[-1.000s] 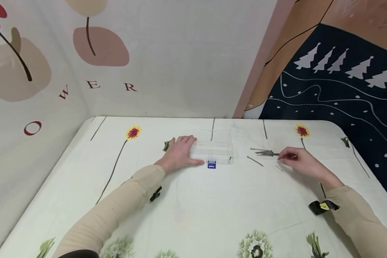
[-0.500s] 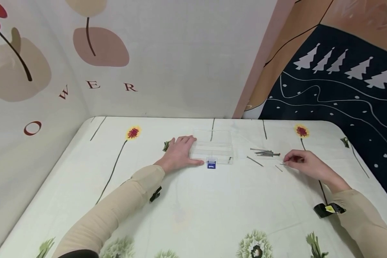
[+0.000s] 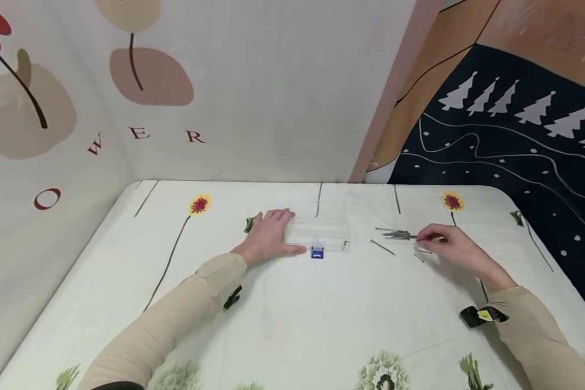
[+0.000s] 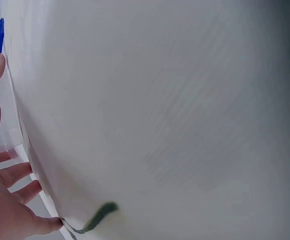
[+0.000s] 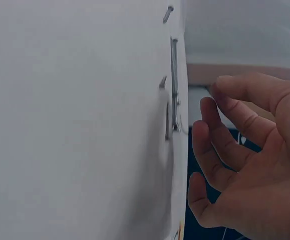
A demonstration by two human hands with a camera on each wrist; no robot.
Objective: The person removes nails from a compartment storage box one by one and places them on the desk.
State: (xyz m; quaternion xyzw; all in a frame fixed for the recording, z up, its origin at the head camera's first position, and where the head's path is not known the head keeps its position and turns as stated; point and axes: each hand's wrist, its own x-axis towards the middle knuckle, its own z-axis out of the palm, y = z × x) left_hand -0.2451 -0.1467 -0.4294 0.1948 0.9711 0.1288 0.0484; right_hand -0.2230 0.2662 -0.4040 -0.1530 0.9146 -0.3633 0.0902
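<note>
A small clear plastic box (image 3: 317, 230) with compartments and a blue latch (image 3: 317, 251) stands at the middle of the table. My left hand (image 3: 269, 234) rests against its left side, fingers spread, the thumb near the latch. Something small and dark lies in the box's front right corner. To the right is a pile of metal nails (image 3: 395, 235), with several loose ones around it. My right hand (image 3: 450, 244) hovers at the pile's right end, fingers bent loosely. In the right wrist view the fingertips (image 5: 208, 106) appear apart from the nails, and no nail shows between them.
A white flowered cloth (image 3: 292, 314) covers the table. A pale wall (image 3: 273, 108) stands behind and to the left. Dark fabric with white trees (image 3: 507, 146) hangs at the right.
My right hand draws back rightward from the pile, then returns left to it. A short nail lies on the cloth under its fingertips. My left hand stays at the box.
</note>
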